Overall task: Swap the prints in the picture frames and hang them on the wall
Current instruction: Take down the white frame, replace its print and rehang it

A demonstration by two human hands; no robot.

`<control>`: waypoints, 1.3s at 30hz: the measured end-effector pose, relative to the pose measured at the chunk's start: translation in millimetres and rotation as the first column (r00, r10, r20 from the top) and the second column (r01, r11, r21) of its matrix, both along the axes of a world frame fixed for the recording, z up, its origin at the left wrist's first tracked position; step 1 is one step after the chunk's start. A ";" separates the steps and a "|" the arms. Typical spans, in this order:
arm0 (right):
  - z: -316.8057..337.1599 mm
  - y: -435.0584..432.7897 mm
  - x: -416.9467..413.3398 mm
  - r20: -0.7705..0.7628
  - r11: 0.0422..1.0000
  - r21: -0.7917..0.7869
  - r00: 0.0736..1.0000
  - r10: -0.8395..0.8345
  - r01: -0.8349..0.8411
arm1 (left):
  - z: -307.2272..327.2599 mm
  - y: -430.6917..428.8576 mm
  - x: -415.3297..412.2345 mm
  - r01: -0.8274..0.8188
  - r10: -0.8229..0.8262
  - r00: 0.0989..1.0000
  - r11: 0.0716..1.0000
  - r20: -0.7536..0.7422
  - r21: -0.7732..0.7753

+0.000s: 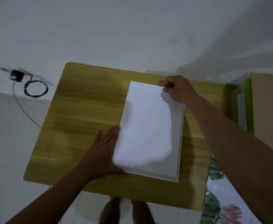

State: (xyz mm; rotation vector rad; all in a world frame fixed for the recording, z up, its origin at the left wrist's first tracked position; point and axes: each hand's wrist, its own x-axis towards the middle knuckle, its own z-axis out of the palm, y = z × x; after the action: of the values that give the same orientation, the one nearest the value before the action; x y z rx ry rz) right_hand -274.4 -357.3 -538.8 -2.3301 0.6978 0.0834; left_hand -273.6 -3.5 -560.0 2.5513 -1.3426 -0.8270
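A white picture frame (180,143) lies flat on the wooden table (84,110), right of centre. A white sheet (147,126) lies on top of it, covering nearly all of it, blank side up. My left hand (103,152) rests flat on the table with straight fingers against the sheet's near left edge. My right hand (179,89) pinches the sheet's far right corner between thumb and fingers. No printed picture shows on the sheet.
A floral print or cloth (218,204) lies at the table's near right. A green-edged container (247,107) and a brown board (268,107) stand to the right. A black plug with a coiled cable (35,88) hangs on the white wall at left.
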 end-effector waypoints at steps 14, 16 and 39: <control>0.4 -3.7 6.9 0.023 1.000 0.006 0.999 0.027 -0.027 | -1.3 -0.3 0.5 -0.008 0.008 1.000 1.000 -0.021 0.024; 1.4 -5.7 8.3 0.018 0.999 0.020 0.999 0.046 -0.046 | -0.5 -0.6 0.8 -0.012 0.012 1.000 1.000 -0.021 0.020; -1.8 -23.4 22.2 0.000 0.989 0.052 0.991 0.136 -0.136 | -0.4 -1.4 1.8 -0.034 0.035 0.999 0.999 -0.038 0.024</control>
State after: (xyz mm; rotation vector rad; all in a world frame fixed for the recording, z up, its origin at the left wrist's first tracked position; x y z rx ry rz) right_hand -252.2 -380.7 -540.6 -2.3265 0.5315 0.1656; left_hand -271.8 -5.0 -560.4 2.5549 -1.2821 -0.8861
